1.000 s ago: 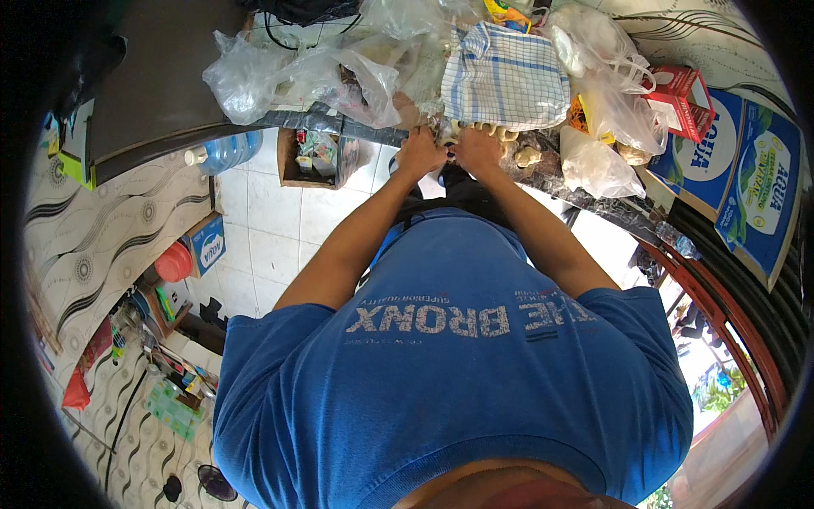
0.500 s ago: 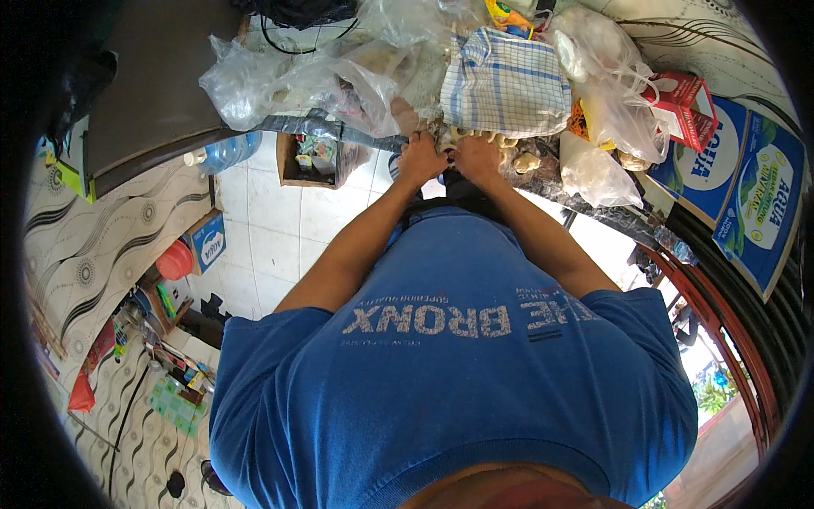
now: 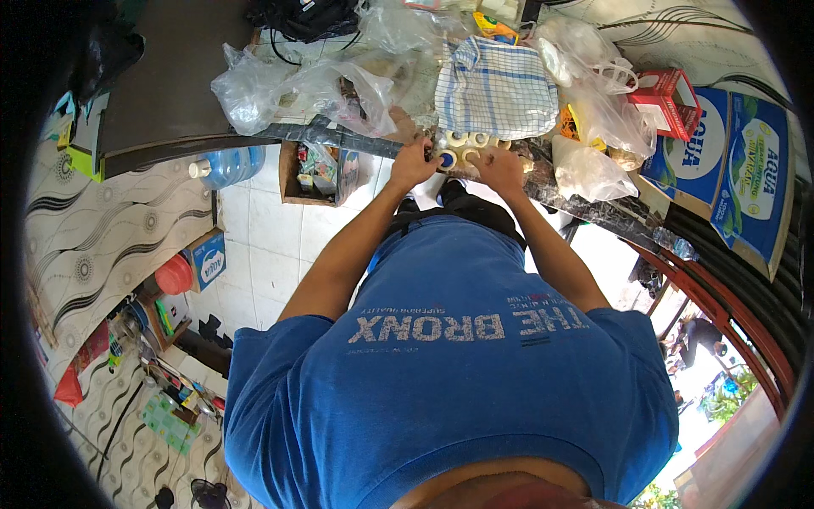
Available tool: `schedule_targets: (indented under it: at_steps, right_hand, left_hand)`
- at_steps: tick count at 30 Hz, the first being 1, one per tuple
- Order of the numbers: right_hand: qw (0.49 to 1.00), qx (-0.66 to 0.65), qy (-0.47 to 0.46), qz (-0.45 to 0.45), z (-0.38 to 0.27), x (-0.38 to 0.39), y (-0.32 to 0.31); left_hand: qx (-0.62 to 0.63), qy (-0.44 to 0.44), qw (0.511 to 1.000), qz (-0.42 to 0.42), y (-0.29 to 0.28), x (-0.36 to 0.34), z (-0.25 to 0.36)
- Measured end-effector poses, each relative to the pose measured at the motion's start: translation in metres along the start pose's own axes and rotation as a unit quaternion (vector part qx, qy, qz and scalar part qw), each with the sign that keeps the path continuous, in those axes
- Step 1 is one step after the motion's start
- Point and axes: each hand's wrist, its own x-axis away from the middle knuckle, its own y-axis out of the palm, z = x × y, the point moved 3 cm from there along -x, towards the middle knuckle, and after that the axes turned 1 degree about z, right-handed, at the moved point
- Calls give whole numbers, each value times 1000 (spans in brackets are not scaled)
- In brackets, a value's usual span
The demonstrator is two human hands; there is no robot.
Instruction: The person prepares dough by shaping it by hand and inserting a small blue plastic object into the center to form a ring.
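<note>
Head view: clustered, pale cream rings (image 3: 460, 147)

The left hand (image 3: 413, 164) is at the near edge of the table (image 3: 543, 193), just beside a pale ring with a blue centre (image 3: 447, 159). The right hand (image 3: 500, 170) reaches over more pale rings (image 3: 458, 138), next to a checked cloth (image 3: 496, 89). Clear plastic bags (image 3: 250, 95) lie left; a whitish bag (image 3: 589, 174) and red box (image 3: 667, 103) sit right.
</note>
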Motion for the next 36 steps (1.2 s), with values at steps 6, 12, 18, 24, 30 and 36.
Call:
schedule_targets:
  at_steps: [6,12,18,24,30,36]
  right_hand:
    - [999,-37,-40,9,21,58,-1]
    - [996,-81,-24,-27,32,84,8]
    - [993,-113,-7,-29,32,92,-2]
    - [988,-154,-7,-6,37,96,-8]
    - [984,-172,30,-33,43,98,-7]
    - [970,-235,0,-64,7,94,-33]
  left_hand:
    - [-80,60,993,61,-5,21,20]
    - [-165,44,984,40,-6,32,45]
    - [-133,33,990,26,4,22,39]
    - [-89,24,995,24,6,11,39]
    - [-53,28,998,-2,6,10,42]
    - [175,48,983,-16,-2,26,38]
